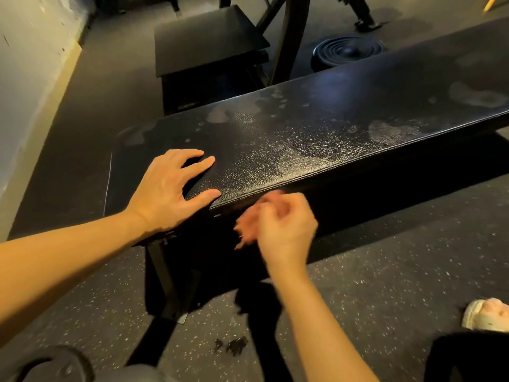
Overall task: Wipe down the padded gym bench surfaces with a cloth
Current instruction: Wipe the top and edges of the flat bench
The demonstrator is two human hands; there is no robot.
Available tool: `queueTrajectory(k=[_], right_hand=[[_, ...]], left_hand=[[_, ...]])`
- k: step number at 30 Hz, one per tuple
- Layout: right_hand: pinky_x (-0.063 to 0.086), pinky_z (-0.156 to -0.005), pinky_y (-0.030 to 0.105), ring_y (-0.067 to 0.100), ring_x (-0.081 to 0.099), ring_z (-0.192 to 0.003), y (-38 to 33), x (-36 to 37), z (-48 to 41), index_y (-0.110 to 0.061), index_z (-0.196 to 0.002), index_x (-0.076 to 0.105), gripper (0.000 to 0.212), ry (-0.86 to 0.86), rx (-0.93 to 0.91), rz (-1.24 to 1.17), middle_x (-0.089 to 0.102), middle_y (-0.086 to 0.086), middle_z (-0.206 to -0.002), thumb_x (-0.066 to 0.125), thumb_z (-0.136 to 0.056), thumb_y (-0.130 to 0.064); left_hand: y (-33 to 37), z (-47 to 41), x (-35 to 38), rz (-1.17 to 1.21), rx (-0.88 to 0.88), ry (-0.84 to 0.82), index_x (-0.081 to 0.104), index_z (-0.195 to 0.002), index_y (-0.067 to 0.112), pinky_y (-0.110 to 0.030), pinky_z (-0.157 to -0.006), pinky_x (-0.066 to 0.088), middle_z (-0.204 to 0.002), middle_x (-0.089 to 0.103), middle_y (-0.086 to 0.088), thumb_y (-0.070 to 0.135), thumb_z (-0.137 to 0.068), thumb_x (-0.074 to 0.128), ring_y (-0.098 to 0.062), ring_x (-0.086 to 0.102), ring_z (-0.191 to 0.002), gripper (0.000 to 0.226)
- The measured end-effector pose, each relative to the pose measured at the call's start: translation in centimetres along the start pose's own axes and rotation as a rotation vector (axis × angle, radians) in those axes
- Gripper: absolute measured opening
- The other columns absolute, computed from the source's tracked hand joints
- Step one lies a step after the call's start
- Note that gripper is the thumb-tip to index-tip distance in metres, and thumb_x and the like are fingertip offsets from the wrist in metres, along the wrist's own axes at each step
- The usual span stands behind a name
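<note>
A long black padded bench (316, 133) runs from the near left to the far right, its top marked with pale dried smears and droplets. My left hand (170, 188) rests flat on the near-left end of the pad with its fingers spread. My right hand (281, 224) hangs in front of the bench's near side, blurred by motion, its fingers loosely curled with nothing visible in them. A pale crumpled thing (486, 314), possibly the cloth, lies on the floor at the lower right.
A second black padded seat (206, 42) on a dark frame stands behind the bench. A round black disc (347, 52) lies on the floor beyond. A pale wall (27, 78) runs along the left. The bench's leg (165, 285) stands on speckled rubber flooring.
</note>
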State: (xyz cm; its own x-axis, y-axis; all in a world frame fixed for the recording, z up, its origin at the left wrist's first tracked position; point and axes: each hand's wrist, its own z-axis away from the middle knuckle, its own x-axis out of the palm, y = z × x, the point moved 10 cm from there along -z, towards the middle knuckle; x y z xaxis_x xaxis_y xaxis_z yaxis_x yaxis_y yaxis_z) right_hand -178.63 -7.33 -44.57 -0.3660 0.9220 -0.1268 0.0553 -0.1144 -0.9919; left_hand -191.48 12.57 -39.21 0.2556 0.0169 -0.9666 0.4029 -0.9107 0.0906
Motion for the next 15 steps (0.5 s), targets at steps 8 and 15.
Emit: queueTrajectory(k=[8,15], right_hand=[[0.054,-0.058,0.033,0.012,0.068,-0.054,0.7,2.5,1.8,-0.015,-0.094,0.051,0.019,0.083,0.079,-0.275,0.067,-0.001,-0.063,0.056,-0.091,0.002],[0.058,-0.051,0.04,0.031,0.068,-0.055,2.4,-2.2,-1.8,0.003,-0.093,0.058,0.007,0.124,0.117,-0.308,0.072,0.01,-0.066,0.057,-0.087,0.001]], left_hand=[[0.0,-0.1,0.0,0.001,-0.008,0.02,0.056,-0.147,0.024,-0.047,-0.11,0.038,-0.144,0.053,-0.001,0.072,-0.092,0.047,-0.022,0.046,-0.134,0.073],[0.1,0.0,-0.2,0.006,-0.006,0.008,0.055,-0.147,0.025,-0.047,-0.112,0.037,-0.146,0.053,0.0,0.074,-0.091,0.044,-0.022,0.046,-0.135,0.076]])
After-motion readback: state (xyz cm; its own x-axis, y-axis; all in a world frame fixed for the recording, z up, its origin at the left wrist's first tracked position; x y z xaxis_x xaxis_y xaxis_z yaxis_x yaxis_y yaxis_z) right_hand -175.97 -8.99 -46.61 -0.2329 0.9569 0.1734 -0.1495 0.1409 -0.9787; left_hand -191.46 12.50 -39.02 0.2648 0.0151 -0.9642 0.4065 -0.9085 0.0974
